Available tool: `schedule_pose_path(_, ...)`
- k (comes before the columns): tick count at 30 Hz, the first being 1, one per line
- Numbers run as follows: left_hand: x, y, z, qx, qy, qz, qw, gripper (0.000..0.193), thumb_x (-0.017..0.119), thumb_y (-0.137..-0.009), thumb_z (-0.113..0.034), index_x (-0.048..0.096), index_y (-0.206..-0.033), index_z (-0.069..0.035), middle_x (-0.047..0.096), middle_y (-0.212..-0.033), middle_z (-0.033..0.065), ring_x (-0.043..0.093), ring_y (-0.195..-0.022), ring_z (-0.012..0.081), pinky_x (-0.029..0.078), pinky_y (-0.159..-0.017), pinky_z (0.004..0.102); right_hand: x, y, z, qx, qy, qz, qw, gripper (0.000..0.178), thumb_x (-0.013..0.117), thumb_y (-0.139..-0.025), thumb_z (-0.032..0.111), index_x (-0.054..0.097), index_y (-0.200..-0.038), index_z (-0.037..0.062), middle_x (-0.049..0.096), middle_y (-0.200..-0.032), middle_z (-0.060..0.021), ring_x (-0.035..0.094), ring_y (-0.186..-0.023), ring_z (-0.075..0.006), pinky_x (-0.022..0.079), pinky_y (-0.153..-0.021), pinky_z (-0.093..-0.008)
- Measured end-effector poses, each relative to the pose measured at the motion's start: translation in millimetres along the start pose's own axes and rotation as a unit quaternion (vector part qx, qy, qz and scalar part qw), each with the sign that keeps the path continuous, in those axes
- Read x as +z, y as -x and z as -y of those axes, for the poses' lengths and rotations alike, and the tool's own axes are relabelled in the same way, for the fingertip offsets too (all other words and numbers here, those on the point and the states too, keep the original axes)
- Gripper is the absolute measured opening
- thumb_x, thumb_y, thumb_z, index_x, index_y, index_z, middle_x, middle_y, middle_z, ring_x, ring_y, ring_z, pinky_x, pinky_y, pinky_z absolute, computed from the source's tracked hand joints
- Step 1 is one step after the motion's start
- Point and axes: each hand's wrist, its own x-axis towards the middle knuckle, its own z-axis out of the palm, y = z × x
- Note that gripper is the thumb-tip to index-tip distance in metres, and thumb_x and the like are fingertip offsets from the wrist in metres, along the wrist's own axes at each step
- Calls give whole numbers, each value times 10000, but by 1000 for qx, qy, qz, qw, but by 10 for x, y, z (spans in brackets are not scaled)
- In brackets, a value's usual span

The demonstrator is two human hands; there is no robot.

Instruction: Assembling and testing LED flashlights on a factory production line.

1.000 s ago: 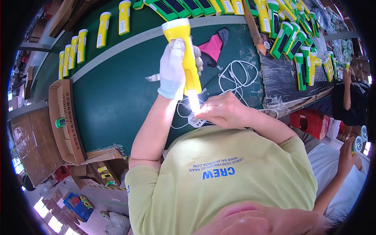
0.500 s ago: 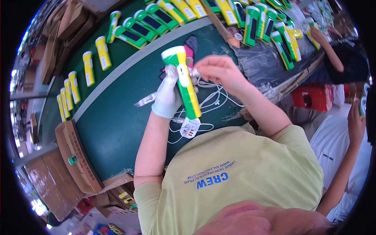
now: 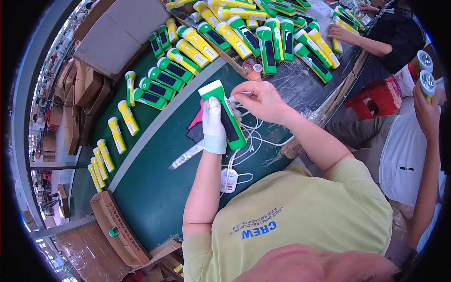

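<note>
My left hand (image 3: 214, 124), in a white glove, is wrapped around a green and yellow flashlight (image 3: 231, 128) with a white head. The flashlight is tilted with its head up and away from me, and its dark solar panel faces up. My bare right hand (image 3: 264, 99) pinches a small whitish end of the white cable (image 3: 256, 126) at the flashlight's side; the fingertips partly hide it. Loops of the cable lie below on the green table. Near my body sits a white power socket (image 3: 229, 181). A pink and dark cloth (image 3: 196, 123) lies behind the left hand.
Several flashlights (image 3: 162, 84) stand along the table's far left beyond a grey strip (image 3: 155, 113); many more are piled at the back (image 3: 268, 49). A wrapped blade-like tool (image 3: 187, 154) lies left of the cables. Co-workers sit at right, one hand (image 3: 426, 110) holding flashlights. A cardboard tray (image 3: 117, 230) is at lower left.
The flashlight has been turned in my left hand, so its solar panel now shows instead of the yellow switch side. My right hand stays at its side. The whole view has shifted.
</note>
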Motion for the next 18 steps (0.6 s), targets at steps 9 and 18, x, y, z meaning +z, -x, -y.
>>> schedule_pose_path(9, -86, -220, -26, -98, 91, 53, 990, 810, 238, -891, -771, 538, -1177, -75, 582, -763, 55, 561, -637, 173, 473, -562, 307, -68, -65, -271, 14, -44, 22, 999, 150, 649, -897, 76, 694, -1019, 1, 685, -887, -19, 597, -817, -52, 501, -726, -233)
schedule_pose_path(18, -386, -540, -18, -103, 189, -135, 967, 514, 388, -987, -551, 484, -1178, -84, 598, -928, 133, 640, -875, 287, 563, -767, 454, 320, 189, -156, -174, 245, 90, 949, 484, 773, -680, 140, 649, -1148, 131, 674, -776, -48, 670, -689, -221, 532, -593, -327)
